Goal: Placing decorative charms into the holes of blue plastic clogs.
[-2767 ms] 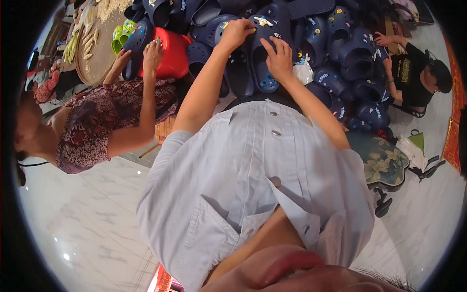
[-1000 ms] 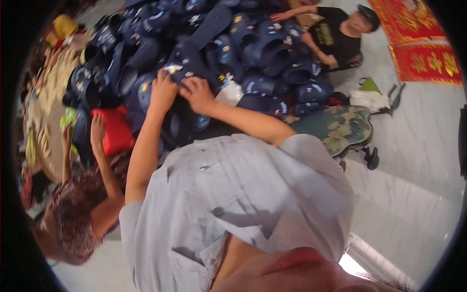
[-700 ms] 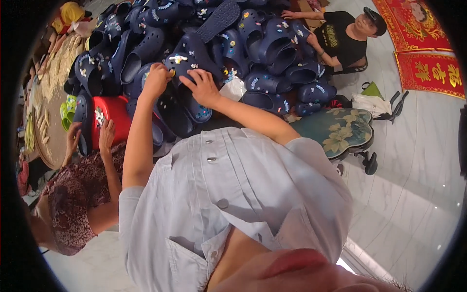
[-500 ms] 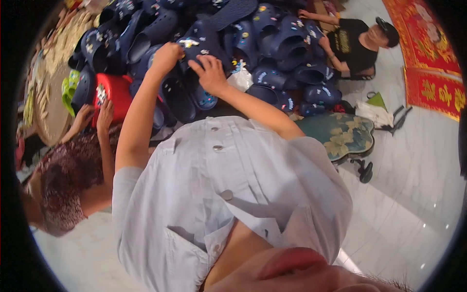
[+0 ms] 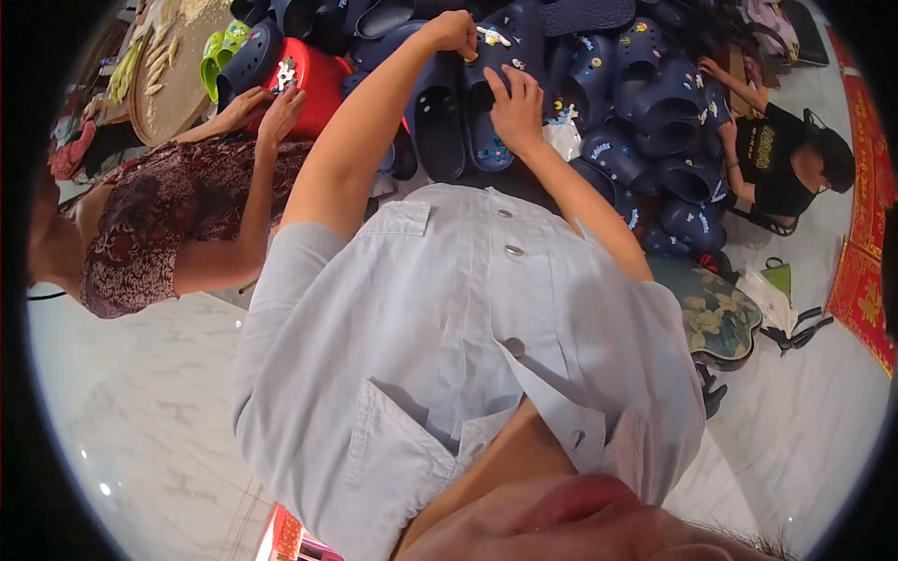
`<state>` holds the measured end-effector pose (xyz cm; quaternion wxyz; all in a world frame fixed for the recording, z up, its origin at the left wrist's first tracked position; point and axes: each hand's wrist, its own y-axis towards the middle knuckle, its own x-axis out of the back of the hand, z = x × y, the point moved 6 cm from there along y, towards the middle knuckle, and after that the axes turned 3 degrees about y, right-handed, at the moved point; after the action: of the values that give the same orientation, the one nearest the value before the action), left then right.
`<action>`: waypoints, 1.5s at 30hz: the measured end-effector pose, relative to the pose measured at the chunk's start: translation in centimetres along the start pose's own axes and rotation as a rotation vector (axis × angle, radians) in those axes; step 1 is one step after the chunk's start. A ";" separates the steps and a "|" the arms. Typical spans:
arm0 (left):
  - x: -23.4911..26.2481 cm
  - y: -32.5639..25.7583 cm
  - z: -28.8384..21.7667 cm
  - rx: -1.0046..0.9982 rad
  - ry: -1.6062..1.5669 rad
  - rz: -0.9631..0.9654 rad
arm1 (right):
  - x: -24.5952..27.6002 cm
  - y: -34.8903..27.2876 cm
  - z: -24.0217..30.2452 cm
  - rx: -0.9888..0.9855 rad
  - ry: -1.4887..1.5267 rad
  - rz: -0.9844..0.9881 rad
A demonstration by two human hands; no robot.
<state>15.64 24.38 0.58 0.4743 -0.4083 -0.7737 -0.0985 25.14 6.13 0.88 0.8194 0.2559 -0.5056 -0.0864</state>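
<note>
A navy clog lies in front of me, with a white cartoon charm fixed on its top. My left hand is closed in a pinch at the clog's side, and a small yellow shoe charm shows under its fingertips. On the same clog's near part rests my right hand, fingers apart and bent a little. Below that hand is the inside of another navy clog with small coloured charms. A dark open clog lies beneath my left forearm.
Many navy clogs pile up to the right. At left, a person's hands touch a red container, near a green clog and a round tray. A person in black works at right. A flowered stool stands nearby.
The whole view has shifted, so the pile and both hands appear further right and higher. My left hand stays pinched at the clog, and my right hand still rests on it.
</note>
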 end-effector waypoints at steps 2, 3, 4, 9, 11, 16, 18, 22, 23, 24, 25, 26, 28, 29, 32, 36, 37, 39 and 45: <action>0.0 0.4 -0.2 0.002 0.001 0.015 | 0.0 -0.2 -0.3 -0.004 0.002 -0.014; -0.3 0.7 -0.4 0.003 -0.003 0.030 | 0.2 -0.4 -0.5 -0.009 0.002 -0.023; -0.5 0.4 1.2 0.027 0.002 0.027 | 0.1 -0.1 0.2 0.010 0.013 -0.031; -1.4 2.6 1.7 0.022 0.305 0.330 | -0.1 0.0 0.1 0.032 0.000 -0.049; -1.2 2.2 0.4 -0.019 0.301 0.285 | 0.0 0.0 0.4 0.035 0.037 -0.038; 1.0 1.6 -2.7 0.171 0.527 0.226 | -0.2 -0.5 -0.5 0.001 0.006 -0.013; 1.3 1.4 -3.1 0.210 0.506 0.268 | -0.1 -0.5 -0.5 0.015 0.010 -0.021; 0.7 1.1 -2.8 0.310 0.443 0.429 | 0.1 -0.7 -0.1 0.017 0.034 -0.020; 0.6 0.9 -2.9 0.353 0.461 0.441 | 0.2 -0.8 -0.1 0.018 0.044 -0.018; 0.2 0.7 -2.9 0.351 0.462 0.449 | 0.1 -0.9 -0.1 0.018 0.055 -0.018; 0.6 0.7 -3.2 0.325 0.495 0.318 | 0.0 -1.0 -0.2 0.012 0.057 -0.015; 1.1 0.8 -3.5 0.298 0.524 0.188 | 0.0 -1.0 -0.3 0.016 0.035 -0.021; 1.0 0.6 -3.5 0.333 0.516 0.179 | -0.1 -1.0 -0.2 0.020 0.016 -0.026; 1.0 0.6 -3.5 0.366 0.508 0.166 | -0.1 -1.1 -0.3 0.024 0.011 -0.026; 1.0 0.6 -3.6 0.397 0.484 0.162 | -0.2 -0.9 -0.2 0.022 0.002 -0.015; 0.7 0.9 -3.2 0.382 0.484 0.144 | -0.2 -0.7 0.0 0.027 0.005 -0.012; 0.6 1.0 -2.7 0.391 0.480 0.137 | -0.2 -0.6 0.2 0.035 0.007 -0.009; 0.3 0.9 -2.8 0.390 0.478 0.123 | 0.0 -0.2 -0.2 0.038 0.005 -0.038; 0.7 0.1 -2.5 0.376 0.405 0.083 | -0.5 -0.9 -0.3 0.026 -0.021 -0.060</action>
<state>17.20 23.44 2.49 0.6903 -0.3167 -0.6504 -0.0134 25.29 5.65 -0.16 0.8077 0.2804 -0.5075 -0.1069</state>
